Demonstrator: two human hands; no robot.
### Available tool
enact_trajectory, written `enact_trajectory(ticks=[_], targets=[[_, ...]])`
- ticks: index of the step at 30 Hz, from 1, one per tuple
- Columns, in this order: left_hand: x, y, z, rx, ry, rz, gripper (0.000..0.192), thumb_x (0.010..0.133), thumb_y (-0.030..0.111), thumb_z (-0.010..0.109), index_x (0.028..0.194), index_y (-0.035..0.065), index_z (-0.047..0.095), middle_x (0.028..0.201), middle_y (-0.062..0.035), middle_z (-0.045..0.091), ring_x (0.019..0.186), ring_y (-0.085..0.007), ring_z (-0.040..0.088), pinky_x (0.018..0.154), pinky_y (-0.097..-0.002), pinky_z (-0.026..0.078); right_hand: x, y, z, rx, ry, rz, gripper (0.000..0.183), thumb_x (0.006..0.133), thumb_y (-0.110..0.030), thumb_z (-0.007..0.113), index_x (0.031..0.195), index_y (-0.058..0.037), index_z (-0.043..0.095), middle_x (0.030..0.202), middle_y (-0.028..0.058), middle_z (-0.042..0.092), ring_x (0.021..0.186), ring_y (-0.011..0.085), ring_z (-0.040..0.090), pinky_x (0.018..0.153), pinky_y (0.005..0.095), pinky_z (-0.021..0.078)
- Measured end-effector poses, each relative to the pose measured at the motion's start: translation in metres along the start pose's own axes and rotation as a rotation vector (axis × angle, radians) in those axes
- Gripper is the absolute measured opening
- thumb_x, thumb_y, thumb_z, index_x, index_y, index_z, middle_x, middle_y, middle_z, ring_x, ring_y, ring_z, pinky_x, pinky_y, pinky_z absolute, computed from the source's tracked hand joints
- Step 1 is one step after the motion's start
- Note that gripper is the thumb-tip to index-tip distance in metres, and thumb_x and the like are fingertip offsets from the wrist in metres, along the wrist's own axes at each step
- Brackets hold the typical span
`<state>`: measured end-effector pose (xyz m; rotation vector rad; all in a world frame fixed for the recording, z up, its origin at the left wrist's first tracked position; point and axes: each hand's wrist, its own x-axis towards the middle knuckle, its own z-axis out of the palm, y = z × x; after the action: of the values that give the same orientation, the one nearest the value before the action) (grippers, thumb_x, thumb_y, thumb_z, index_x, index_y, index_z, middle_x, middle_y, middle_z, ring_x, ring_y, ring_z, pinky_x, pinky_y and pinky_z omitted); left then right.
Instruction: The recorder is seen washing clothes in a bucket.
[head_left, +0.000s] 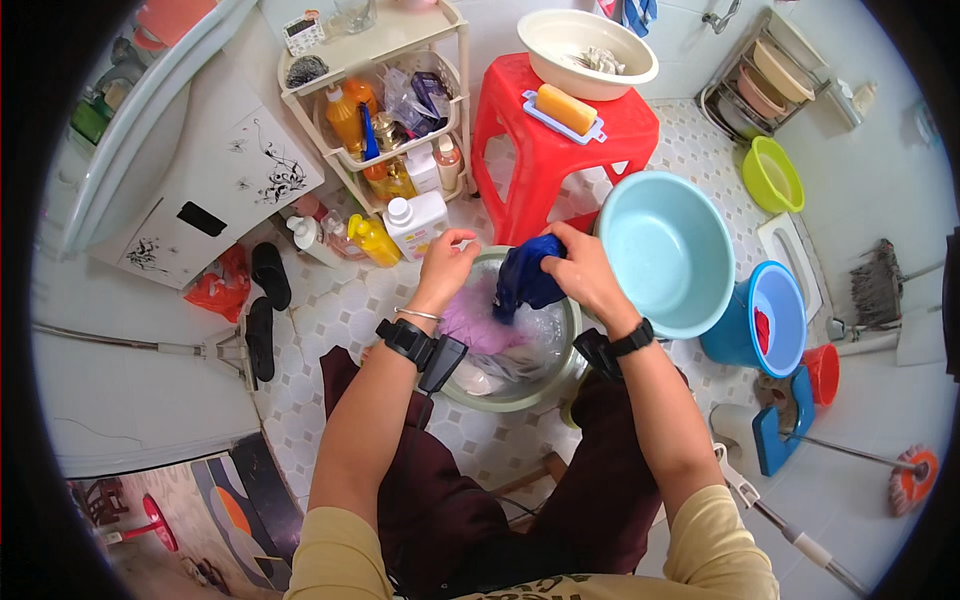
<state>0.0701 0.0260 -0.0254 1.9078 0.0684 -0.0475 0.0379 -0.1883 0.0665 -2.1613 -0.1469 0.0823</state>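
My right hand (587, 271) grips a dark blue wet cloth (529, 274), bunched and hanging over a pale green basin (517, 405). My left hand (448, 268) is at the basin's left rim, fingers bent and a little apart, with nothing seen in it. Water and suds fill the basin. In it lie a pink-purple cloth (480, 315) and some whitish cloth (477, 379), partly under water. The lower end of the blue cloth hangs close to the pink one; whether they touch is hard to tell.
Right of the basin are a light blue tub (667, 255) and a blue bucket (780, 300) with a red cloth inside. A red stool (517, 135) behind bears a cream basin (525, 37) and yellow soap (566, 110). Bottles (373, 240) and a shelf cart (375, 56) stand left.
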Motion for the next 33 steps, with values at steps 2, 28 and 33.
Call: enact_trajectory(ticks=[2, 28, 33], targets=[[-0.003, 0.004, 0.001, 0.021, -0.012, -0.006, 0.03, 0.076, 0.023, 0.061, 0.098, 0.0025, 0.062, 0.092, -0.0113, 0.065, 0.083, -0.0227, 0.058, 0.074, -0.0324, 0.046, 0.005, 0.026, 0.021, -0.025, -0.045, 0.03, 0.028, 0.066, -0.011, 0.059, 0.092, -0.0007, 0.058, 0.079, 0.0237, 0.061, 0.079, 0.0383, 0.06, 0.072, 0.0408, 0.0464], [-0.012, -0.003, 0.009, 0.147, -0.069, 0.053, 0.03, 0.075, 0.029, 0.062, 0.098, 0.0093, 0.061, 0.099, -0.0178, 0.059, 0.095, -0.0329, 0.056, 0.082, -0.0392, 0.045, -0.005, 0.188, 0.16, -0.68, -0.596, 0.204, 0.029, 0.082, -0.012, 0.045, 0.109, -0.0076, 0.054, 0.108, 0.0169, 0.06, 0.1, 0.0329, 0.058, 0.086, 0.0435, 0.0452], [-0.013, -0.012, 0.007, 0.15, -0.141, 0.031, 0.033, 0.073, 0.032, 0.063, 0.099, 0.0114, 0.061, 0.101, -0.0183, 0.059, 0.094, -0.0334, 0.057, 0.082, -0.0396, 0.045, -0.001, 0.16, 0.137, -0.493, -0.335, 0.121, 0.028, 0.075, -0.01, 0.05, 0.101, -0.0046, 0.058, 0.102, 0.0201, 0.061, 0.096, 0.0366, 0.058, 0.083, 0.0463, 0.045]])
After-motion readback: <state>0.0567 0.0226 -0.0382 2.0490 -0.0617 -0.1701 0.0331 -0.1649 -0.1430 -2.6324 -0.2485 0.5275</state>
